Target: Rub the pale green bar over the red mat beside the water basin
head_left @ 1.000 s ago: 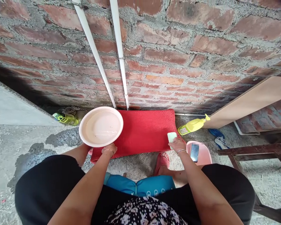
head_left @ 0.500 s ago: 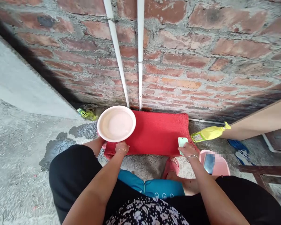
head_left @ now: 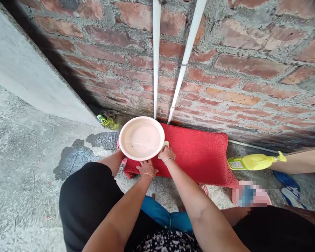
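Observation:
A pale pink round basin [head_left: 141, 155] with water in it stands on the left end of a red cloth-covered low surface [head_left: 196, 154]. My left hand [head_left: 147, 168] is at the basin's near side, fingers spread and resting against or beside its wall; the fingertips are partly hidden. My right hand [head_left: 167, 153] is closed on a pale green flat, phone-sized rectangular piece [head_left: 166, 144], close to the basin's right rim. The hand covers most of that piece, and I cannot make out its exact kind.
A yellow pump bottle [head_left: 254, 162] lies at the right end of the red surface. Beyond my right knee sits a pink tub [head_left: 265, 200], its contents blurred. A green bottle [head_left: 107, 121] is at the left. A brick wall [head_left: 225, 70] with white pipes [head_left: 156, 70] rises behind.
My right hand has carried the pale green piece left from the right end of the red surface to the basin. My left hand's fingers have spread at the basin. The view has shifted.

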Demonstrator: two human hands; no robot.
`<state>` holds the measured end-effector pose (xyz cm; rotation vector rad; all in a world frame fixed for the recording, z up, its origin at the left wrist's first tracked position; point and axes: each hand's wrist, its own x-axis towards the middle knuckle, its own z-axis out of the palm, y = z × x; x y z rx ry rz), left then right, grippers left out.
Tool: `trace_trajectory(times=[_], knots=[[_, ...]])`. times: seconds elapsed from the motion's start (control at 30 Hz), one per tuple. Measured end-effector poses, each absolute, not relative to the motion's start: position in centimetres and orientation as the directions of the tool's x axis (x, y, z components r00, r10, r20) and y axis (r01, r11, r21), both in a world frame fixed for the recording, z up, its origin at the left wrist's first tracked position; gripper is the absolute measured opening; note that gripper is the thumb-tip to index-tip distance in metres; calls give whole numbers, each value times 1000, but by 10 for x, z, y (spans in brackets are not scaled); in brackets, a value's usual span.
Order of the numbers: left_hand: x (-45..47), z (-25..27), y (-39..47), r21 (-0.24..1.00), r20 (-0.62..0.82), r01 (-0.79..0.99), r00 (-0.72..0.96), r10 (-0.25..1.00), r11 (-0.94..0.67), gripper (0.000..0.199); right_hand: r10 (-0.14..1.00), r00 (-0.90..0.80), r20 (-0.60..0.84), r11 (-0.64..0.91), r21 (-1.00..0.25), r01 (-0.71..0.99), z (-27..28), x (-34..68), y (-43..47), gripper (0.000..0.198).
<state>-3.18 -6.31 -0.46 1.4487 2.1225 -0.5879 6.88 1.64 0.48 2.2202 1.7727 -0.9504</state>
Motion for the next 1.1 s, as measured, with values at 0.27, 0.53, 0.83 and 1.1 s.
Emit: trace_trajectory(times=[0.27, 0.53, 0.83, 1.1], knots=[[-29, -9, -63, -80, -606, 948, -293, 740, 309, 92, 824, 106, -556, -265, -213, 940, 4, 110, 14, 51], [-27, -8, -60, -81, -613, 964, -248, 750, 253, 95, 755, 374, -539, -478, -62, 876, 11, 258, -7, 49], [-18, -9, -54, -129, -606, 957, -284, 743, 261, 92, 659, 546, -517, -613, 51, 789, 22, 356, -20, 47], [-18, -18, -56, -153, -559, 961, -276, 782, 230, 87, 838, 242, -489, -393, -234, 889, 20, 175, 38, 46]])
